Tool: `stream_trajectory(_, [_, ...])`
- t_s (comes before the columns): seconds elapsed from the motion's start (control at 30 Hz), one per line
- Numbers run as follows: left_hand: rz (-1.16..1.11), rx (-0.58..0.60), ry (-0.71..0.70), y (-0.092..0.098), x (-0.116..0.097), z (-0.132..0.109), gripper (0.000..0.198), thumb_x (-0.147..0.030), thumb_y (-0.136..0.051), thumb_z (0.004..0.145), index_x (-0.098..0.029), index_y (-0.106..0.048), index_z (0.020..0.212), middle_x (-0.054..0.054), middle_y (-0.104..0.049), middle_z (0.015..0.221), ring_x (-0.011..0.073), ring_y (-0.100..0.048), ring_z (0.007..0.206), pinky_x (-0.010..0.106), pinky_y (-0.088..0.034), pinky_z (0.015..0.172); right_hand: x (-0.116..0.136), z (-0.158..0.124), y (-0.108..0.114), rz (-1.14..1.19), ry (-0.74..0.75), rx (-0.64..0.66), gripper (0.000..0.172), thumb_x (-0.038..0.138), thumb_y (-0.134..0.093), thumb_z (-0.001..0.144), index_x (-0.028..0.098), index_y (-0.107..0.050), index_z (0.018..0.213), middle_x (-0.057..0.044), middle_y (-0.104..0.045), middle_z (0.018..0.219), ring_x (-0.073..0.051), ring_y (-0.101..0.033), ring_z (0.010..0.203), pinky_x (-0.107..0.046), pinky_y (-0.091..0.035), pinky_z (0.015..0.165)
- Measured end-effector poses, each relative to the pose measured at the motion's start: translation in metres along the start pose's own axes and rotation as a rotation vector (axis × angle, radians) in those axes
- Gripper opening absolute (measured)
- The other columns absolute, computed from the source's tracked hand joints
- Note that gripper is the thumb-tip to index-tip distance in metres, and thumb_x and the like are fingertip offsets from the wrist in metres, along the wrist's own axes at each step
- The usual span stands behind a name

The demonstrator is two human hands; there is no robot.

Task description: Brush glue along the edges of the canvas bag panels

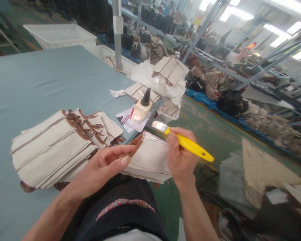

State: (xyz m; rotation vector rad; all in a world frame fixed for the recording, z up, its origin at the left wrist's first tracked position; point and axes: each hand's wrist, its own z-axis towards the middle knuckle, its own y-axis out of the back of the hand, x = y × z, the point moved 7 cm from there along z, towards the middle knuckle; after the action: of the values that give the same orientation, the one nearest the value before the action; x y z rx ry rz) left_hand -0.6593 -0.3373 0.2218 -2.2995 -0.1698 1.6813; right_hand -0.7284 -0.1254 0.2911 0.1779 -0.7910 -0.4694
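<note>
My left hand (112, 160) grips the brown-edged end of a cream fabric piece (150, 154) with dark seams, thumb on top and fingers behind. In my right hand (183, 154) is a paintbrush (190, 145) with a yellow handle; its pale bristles point up and left, above the fabric's far edge and apart from it. The right hand also sits against the fabric's right side; whether it grips the fabric too is hidden. To the left, a stack of similar cream pieces (52, 144) with brown trim lies on the table.
The blue-grey table (52, 77) holds a cream bottle with a black nozzle (142, 107), standing on a paper sheet (141, 125) beside a red pen (132, 112). Behind are a white bin (60, 36), a metal post (117, 40) and a plastic-wrapped pile (163, 77). Boards (268, 170) lie lower right.
</note>
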Motion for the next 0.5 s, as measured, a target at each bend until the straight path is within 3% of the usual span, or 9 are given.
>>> stream_trajectory(0.07, [0.133,0.051,-0.036,0.001,0.005,-0.002,0.043,-0.053,-0.082,0.091,-0.024,-0.082,0.124,0.008,-0.084,0.112,0.0237,-0.075,0.1,0.027,-0.059,0.085,-0.007,0.008,0.006,-0.008,-0.038,-0.04,0.021,0.04,-0.064,0.107,0.021,-0.072,0.105,-0.002,-0.077,0.089,-0.016,-0.073,0.072,-0.028,-0.059,0.069])
stream_trajectory(0.17, [0.32,0.098,-0.16,-0.006,0.007,-0.001,0.031,-0.042,-0.07,0.101,-0.021,-0.083,0.119,0.007,-0.083,0.103,0.0209,-0.073,0.092,0.025,-0.055,0.08,-0.018,0.016,0.005,-0.001,-0.071,-0.073,0.022,0.04,-0.064,0.106,0.02,-0.071,0.102,-0.002,-0.076,0.087,-0.016,-0.072,0.071,-0.027,-0.057,0.066])
stream_trajectory(0.4, [0.485,0.147,-0.297,-0.032,-0.006,0.005,0.027,-0.033,-0.056,0.107,-0.02,-0.079,0.108,0.002,-0.077,0.087,0.0162,-0.068,0.076,0.022,-0.047,0.067,-0.052,0.016,-0.027,0.013,-0.142,-0.02,0.025,0.044,-0.063,0.104,0.021,-0.071,0.1,0.0,-0.075,0.08,-0.015,-0.07,0.065,-0.025,-0.054,0.062])
stream_trajectory(0.5, [0.56,0.126,-0.31,-0.033,-0.008,0.004,0.028,-0.032,-0.051,0.109,-0.02,-0.072,0.095,-0.001,-0.07,0.079,0.0134,-0.061,0.068,0.021,-0.044,0.062,-0.051,0.015,-0.015,0.084,-0.161,-0.119,0.026,0.045,-0.063,0.104,0.02,-0.071,0.098,0.002,-0.073,0.072,-0.014,-0.069,0.06,-0.024,-0.054,0.06])
